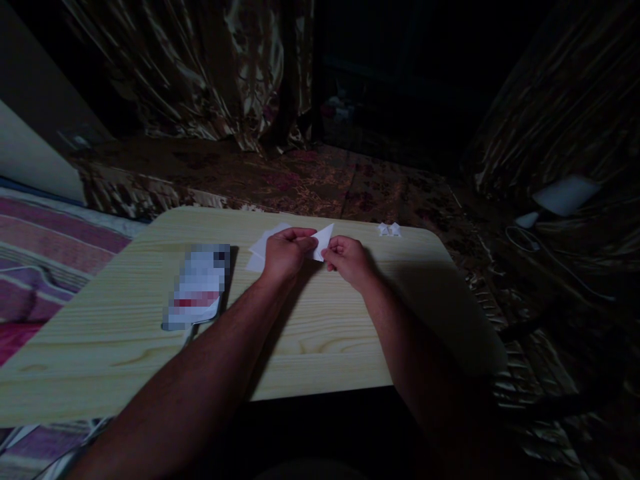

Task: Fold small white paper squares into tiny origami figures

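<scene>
My left hand [285, 253] and my right hand [347, 260] meet over the far middle of a light wooden table [125, 333]. Both pinch a small white folded paper [323, 239] whose pointed corner sticks up between them. The left fingers curl over its left part and the right fingertips grip its lower edge. More white paper sheets [260, 252] lie flat on the table just left of my left hand, partly hidden behind it.
A phone [197, 287] lies on the table's left side. Two tiny white folded paper pieces [389, 229] sit near the far right edge. Striped bedding [35, 267] lies to the left, patterned dark fabric surrounds the table, and a white charger with cable [530, 223] lies right.
</scene>
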`<move>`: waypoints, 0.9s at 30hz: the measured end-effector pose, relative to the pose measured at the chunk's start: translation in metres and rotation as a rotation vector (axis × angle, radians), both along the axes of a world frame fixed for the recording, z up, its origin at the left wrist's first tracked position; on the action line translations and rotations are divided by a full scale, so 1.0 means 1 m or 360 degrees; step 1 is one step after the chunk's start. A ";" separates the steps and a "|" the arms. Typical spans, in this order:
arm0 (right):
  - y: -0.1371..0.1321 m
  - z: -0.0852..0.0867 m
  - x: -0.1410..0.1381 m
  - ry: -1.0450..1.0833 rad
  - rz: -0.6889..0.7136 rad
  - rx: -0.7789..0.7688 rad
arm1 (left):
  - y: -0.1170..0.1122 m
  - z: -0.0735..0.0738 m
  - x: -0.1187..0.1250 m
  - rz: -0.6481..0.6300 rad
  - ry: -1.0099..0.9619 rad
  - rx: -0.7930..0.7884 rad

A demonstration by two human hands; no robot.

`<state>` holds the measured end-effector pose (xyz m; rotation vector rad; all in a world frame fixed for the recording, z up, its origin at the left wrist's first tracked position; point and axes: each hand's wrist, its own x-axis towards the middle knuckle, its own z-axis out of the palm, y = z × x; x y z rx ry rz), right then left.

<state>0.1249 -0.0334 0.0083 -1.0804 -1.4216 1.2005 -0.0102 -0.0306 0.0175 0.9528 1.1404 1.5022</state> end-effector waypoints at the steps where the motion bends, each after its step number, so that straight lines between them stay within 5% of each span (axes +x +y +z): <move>1: 0.000 0.001 -0.001 0.0021 0.0000 -0.0002 | 0.000 0.000 0.000 0.0021 0.0002 0.0016; 9: -0.005 0.004 -0.002 0.0119 0.0130 -0.0123 | 0.001 0.002 -0.002 0.0104 -0.0067 0.0103; 14: -0.006 0.002 -0.004 0.0020 0.0019 -0.0114 | -0.001 0.004 0.000 0.0122 -0.0093 0.0084; 27: -0.006 0.004 -0.003 0.0200 0.0025 -0.0088 | -0.002 0.000 0.001 -0.0086 -0.0209 0.0094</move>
